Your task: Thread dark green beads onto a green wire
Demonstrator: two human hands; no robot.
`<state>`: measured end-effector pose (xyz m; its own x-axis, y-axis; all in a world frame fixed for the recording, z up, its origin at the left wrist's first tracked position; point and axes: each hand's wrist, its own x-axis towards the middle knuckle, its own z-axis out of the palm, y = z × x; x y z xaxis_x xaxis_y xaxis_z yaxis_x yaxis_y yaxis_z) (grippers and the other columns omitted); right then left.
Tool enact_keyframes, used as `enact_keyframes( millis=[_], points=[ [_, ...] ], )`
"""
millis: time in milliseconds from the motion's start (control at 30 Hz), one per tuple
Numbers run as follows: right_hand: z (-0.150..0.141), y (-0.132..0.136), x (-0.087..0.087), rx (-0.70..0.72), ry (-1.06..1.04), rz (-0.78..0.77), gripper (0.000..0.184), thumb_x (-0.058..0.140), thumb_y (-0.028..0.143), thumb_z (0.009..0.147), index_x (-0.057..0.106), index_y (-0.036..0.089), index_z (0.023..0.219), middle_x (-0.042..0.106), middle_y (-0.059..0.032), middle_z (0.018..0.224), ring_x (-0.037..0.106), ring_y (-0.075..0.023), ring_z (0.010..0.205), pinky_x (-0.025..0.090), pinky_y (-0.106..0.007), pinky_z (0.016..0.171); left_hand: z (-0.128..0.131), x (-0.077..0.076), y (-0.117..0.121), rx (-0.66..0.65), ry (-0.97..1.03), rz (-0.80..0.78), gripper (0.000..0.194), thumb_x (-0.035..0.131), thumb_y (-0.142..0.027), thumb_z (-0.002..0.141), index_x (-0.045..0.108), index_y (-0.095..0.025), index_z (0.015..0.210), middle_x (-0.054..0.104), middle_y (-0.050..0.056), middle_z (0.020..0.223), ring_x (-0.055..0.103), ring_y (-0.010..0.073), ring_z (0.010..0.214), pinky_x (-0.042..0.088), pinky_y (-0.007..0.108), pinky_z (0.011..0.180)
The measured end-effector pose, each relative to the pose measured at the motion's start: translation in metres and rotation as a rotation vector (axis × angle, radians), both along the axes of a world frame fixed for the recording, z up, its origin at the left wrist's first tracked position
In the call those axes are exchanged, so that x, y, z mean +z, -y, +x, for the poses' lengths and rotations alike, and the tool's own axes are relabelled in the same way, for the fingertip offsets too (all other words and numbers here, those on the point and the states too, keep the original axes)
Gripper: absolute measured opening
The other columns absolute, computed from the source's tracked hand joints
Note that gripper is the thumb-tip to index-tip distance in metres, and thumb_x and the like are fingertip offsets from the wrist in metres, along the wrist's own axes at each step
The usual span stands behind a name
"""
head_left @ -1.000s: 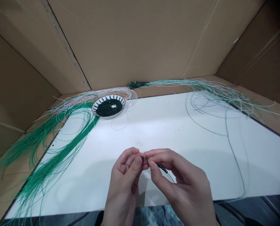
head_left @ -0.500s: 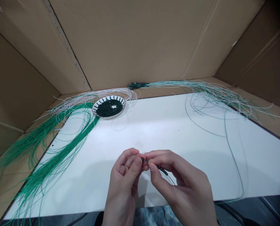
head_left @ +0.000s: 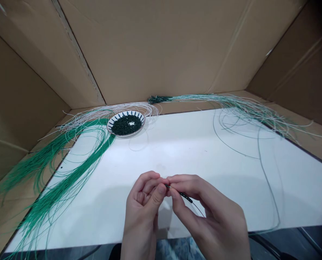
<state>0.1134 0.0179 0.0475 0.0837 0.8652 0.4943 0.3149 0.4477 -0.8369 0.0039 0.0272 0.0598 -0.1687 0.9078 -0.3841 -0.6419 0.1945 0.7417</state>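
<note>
Low over a white board [head_left: 193, 162] in the head view, the left hand [head_left: 141, 206] and right hand [head_left: 209, 213] met at the fingertips around a thin beaded wire [head_left: 182, 194], near the board's edge at 6 o'clock. Both grips were narrow pinches. The left thumb and forefinger closed on the wire's short bright tip, which the fingers partly hid, while the right thumb and forefinger held it just behind, beside a short row of dark beads. A fine tail left the row towards 4 o'clock. At 11 o'clock from the hands sat a round patterned plate [head_left: 139, 128] holding a heap of small dark beads [head_left: 126, 125], with a small patch of the plate showing at its centre, so many beads appeared to remain. At 12 o'clock, a dark tuft of wire ends [head_left: 157, 99] lay past the board's far edge, seemingly the beaded part, with pale strands [head_left: 247, 104] sweeping from it towards 2 o'clock. White wires [head_left: 106, 109] curved behind the plate, and green wires [head_left: 66, 184] spread towards 9 and 10 o'clock, showing no beads that could be made out. Cardboard walls [head_left: 155, 47] enclosed everything.
</note>
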Motion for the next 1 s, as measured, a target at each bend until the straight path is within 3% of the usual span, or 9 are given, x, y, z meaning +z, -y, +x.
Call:
enact_keyframes(
  millis=[200, 667, 1000],
  points=[
    [0.007, 0.001, 0.001, 0.052, 0.085, 0.049, 0.017, 0.065, 0.007, 0.091, 0.068, 0.022, 0.096, 0.077, -0.0023, 0.098, 0.074, -0.0148, 0.091, 0.062, -0.021, 0.083, -0.002, -0.001, 0.001, -0.010, -0.010, 0.036, 0.038, 0.101, -0.028, 0.050, 0.077, -0.019, 0.079, 0.077, -0.002, 0.069, 0.073, 0.0098, 0.068, 0.056, 0.011, 0.066],
    [0.008, 0.002, 0.007, 0.065, 0.104, 0.036, 0.018, 0.066, 0.007, 0.090, 0.064, 0.024, 0.092, 0.077, 0.0006, 0.098, 0.075, -0.0124, 0.089, 0.060, -0.017, 0.083, 0.000, 0.001, 0.004, -0.016, -0.011, 0.045, 0.039, 0.102, -0.027, 0.050, 0.076, -0.021, 0.078, 0.078, -0.002, 0.068, 0.072, 0.0095, 0.067, 0.054, 0.011, 0.064],
    [0.012, 0.002, 0.009, 0.065, 0.186, 0.067, 0.017, 0.066, 0.008, 0.092, 0.065, 0.025, 0.097, 0.080, -0.0009, 0.097, 0.076, -0.0163, 0.089, 0.062, -0.023, 0.084, -0.003, -0.001, 0.003, -0.046, -0.035, 0.051, 0.038, 0.101, -0.027, 0.050, 0.076, -0.020, 0.078, 0.076, -0.002, 0.068, 0.071, 0.0096, 0.066, 0.054, 0.011, 0.063]
  ],
)
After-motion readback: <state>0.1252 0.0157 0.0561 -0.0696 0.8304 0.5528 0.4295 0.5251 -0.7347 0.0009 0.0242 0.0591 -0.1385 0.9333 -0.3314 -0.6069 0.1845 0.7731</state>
